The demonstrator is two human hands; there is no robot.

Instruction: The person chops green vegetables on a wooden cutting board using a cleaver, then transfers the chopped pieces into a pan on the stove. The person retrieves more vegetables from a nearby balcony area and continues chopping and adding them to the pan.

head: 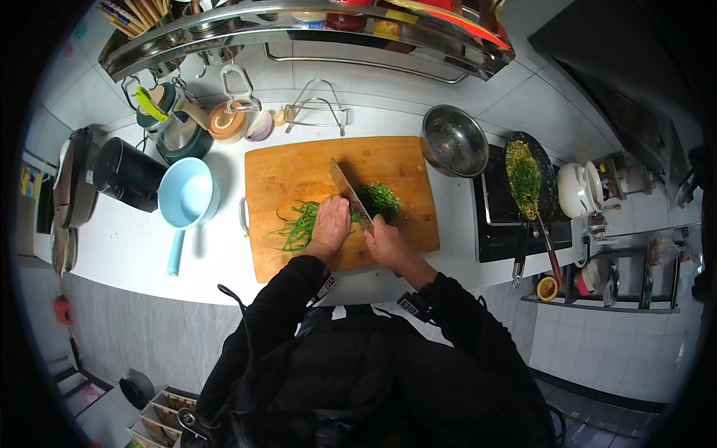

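On a wooden cutting board [285, 168], my left hand [331, 224] presses down on a bunch of long green stalks [299, 227], probably scallions or garlic chives. Their loose ends fan out to the left of the hand. My right hand [387, 243] grips the handle of a cleaver-like kitchen knife [343, 182]. The blade stands on edge right beside my left fingertips, slanting away to the upper left. Against its right side lies a heap of finely chopped greens [382, 199]. My fingers hide part of the stalks, and my right hand covers the knife's handle.
A steel bowl [455, 140] stands by the board's far right corner. Further right, a frying pan [546, 173] with chopped yellow and green food rests on the cooktop [493, 241]. Left are a light-blue ladle [187, 193] and a black container [129, 173]. A metal shelf [252, 33] overhangs the back.
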